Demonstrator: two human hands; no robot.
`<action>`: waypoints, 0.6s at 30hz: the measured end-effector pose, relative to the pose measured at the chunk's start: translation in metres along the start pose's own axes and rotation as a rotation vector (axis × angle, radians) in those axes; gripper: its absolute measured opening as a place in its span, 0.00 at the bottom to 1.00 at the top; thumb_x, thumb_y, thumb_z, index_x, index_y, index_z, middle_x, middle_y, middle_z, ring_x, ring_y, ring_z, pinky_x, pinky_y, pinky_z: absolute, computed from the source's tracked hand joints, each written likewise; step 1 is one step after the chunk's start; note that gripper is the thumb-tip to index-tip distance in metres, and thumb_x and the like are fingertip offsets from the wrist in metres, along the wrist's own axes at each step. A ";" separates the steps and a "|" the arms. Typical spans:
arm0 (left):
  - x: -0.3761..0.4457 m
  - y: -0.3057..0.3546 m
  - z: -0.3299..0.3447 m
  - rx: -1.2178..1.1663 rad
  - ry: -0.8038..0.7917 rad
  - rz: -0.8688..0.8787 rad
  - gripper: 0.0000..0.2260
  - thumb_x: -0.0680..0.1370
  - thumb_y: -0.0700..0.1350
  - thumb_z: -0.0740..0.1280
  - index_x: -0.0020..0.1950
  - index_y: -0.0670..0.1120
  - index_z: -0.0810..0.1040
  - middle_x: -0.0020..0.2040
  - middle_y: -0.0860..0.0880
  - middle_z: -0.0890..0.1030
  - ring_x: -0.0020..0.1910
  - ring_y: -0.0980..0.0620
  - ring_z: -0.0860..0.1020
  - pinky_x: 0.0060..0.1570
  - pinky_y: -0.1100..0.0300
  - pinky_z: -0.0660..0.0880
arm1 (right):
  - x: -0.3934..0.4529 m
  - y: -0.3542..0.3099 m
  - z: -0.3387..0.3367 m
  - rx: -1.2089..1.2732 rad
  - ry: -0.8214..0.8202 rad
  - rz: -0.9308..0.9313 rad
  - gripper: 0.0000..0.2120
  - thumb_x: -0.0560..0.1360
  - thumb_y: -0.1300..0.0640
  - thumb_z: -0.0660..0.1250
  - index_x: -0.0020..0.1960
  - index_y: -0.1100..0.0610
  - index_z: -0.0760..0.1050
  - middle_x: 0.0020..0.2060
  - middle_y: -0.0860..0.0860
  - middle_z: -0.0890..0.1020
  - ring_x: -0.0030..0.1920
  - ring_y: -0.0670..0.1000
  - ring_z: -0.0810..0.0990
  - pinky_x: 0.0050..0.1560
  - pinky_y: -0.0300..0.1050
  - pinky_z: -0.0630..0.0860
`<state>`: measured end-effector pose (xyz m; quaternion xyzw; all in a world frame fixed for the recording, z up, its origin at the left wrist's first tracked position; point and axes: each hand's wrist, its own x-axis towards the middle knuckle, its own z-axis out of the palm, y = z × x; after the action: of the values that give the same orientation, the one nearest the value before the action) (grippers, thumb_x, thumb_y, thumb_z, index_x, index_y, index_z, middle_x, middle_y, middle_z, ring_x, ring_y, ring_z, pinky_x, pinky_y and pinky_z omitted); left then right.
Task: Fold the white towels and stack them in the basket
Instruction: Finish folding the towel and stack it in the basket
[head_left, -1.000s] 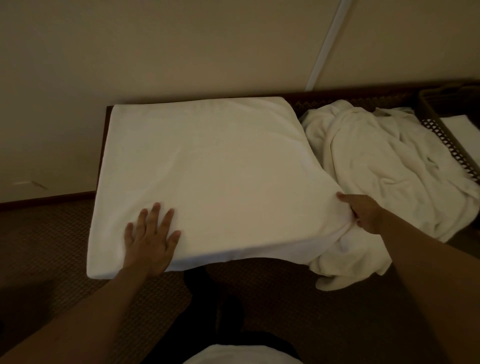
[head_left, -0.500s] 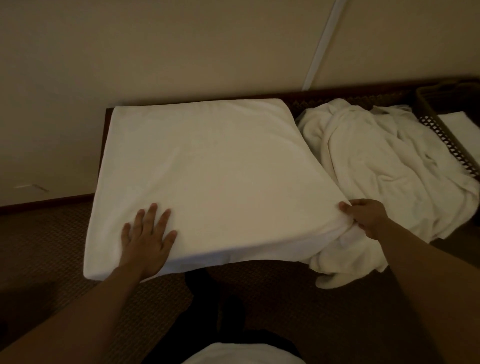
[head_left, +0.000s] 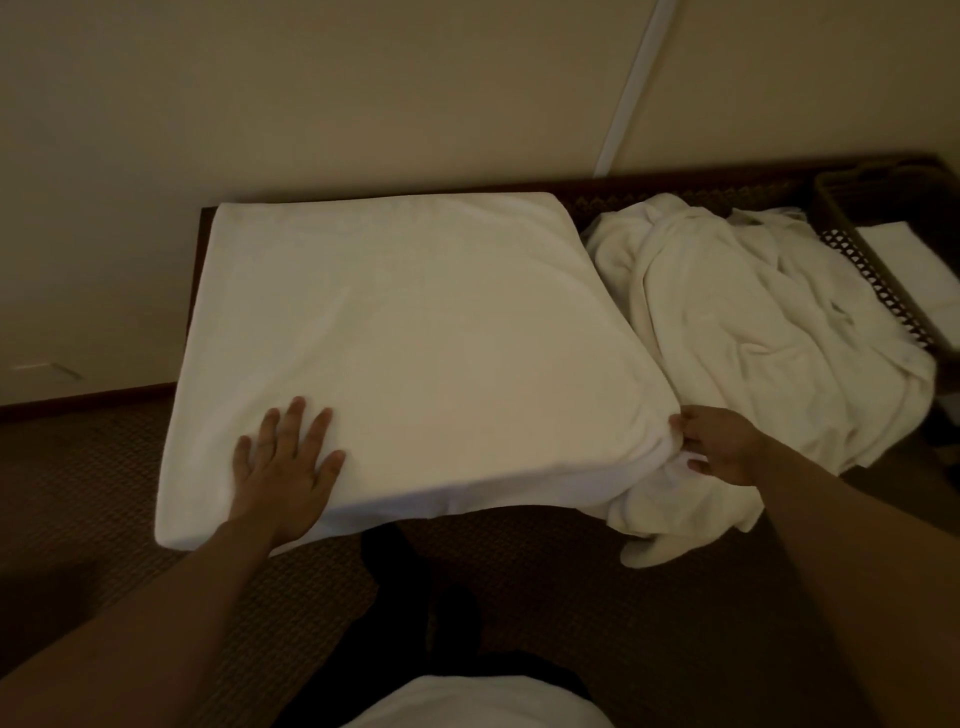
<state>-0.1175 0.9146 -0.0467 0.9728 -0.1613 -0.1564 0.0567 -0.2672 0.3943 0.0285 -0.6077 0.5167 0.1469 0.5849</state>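
Towel work observed at a low dark bench (head_left: 675, 187) set against a beige wall (head_left: 363, 93). One white folded towel (head_left: 415, 338) lies flat across the left part of the bench, its near edge hanging slightly past the bench front. Surface is smooth, with faint creases toward its right near corner.

My left hand (head_left: 283, 467) rests palm-down on the near left area of the folded towel, fingers straight and spread, pressing the cloth flat. My right hand (head_left: 719, 449) sits at the towel's near right corner, thumb and fingers curled and pinching the cloth at that corner. Which layer of fabric the fingers hold, I cannot tell; the folded towel and the pile meet right there.

Just beside the folded towel, on its right and touching it, lies a crumpled pile of white towels (head_left: 753, 338), unfolded, with one end drooping over the bench front.

At the far right edge stands a dark woven basket (head_left: 878, 270), touching the pile. Inside it a flat white folded piece (head_left: 914, 260) is partly visible; the frame cuts off the rest.

Floor below is brown patterned carpet (head_left: 78, 493). Both my forearms are bare. Lighting is dim, and fine fabric detail is hard to read.
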 end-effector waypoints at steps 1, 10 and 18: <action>0.000 0.000 -0.001 -0.002 -0.005 0.000 0.34 0.76 0.71 0.35 0.81 0.63 0.41 0.83 0.55 0.39 0.81 0.47 0.42 0.77 0.40 0.45 | 0.000 0.001 0.000 -0.003 0.012 -0.021 0.01 0.80 0.59 0.68 0.52 0.55 0.78 0.48 0.51 0.80 0.46 0.50 0.77 0.54 0.50 0.70; -0.002 -0.021 -0.006 0.001 -0.009 0.002 0.32 0.77 0.70 0.33 0.80 0.64 0.39 0.83 0.54 0.39 0.81 0.47 0.41 0.76 0.40 0.43 | 0.010 -0.001 -0.014 -0.092 0.234 -0.199 0.14 0.71 0.64 0.78 0.55 0.65 0.81 0.52 0.59 0.81 0.51 0.54 0.80 0.60 0.53 0.78; 0.002 -0.015 -0.011 0.017 -0.115 -0.103 0.28 0.81 0.64 0.40 0.80 0.62 0.35 0.82 0.53 0.34 0.81 0.47 0.36 0.76 0.38 0.38 | 0.010 -0.006 -0.010 -0.310 0.208 -0.172 0.12 0.72 0.67 0.75 0.55 0.63 0.81 0.45 0.54 0.80 0.49 0.54 0.80 0.56 0.49 0.75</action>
<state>-0.1082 0.9288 -0.0391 0.9696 -0.1154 -0.2136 0.0309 -0.2621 0.3800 0.0266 -0.7443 0.4918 0.1103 0.4382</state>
